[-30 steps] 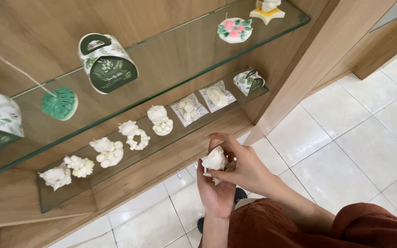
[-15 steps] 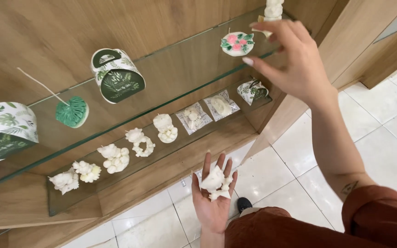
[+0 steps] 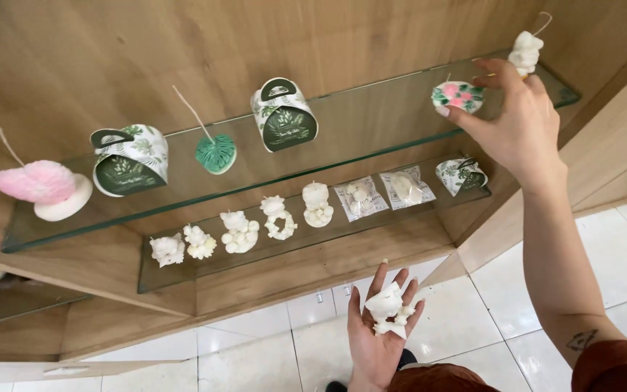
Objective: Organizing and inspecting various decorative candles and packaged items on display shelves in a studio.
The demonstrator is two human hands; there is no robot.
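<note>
On the upper glass shelf (image 3: 371, 138), our right hand (image 3: 509, 120) reaches, fingers spread open, touching the flowered round candle (image 3: 457, 96) just left of them. Below, our left hand (image 3: 380, 337) lies palm-up, fingers open, cradling white wax figures (image 3: 389, 308).

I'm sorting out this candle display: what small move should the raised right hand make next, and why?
Probably close the fingers on the round white candle with pink flowers: the right hand already touches it on the upper glass shelf, while the left hand lies open under a small white figurine candle.
</note>
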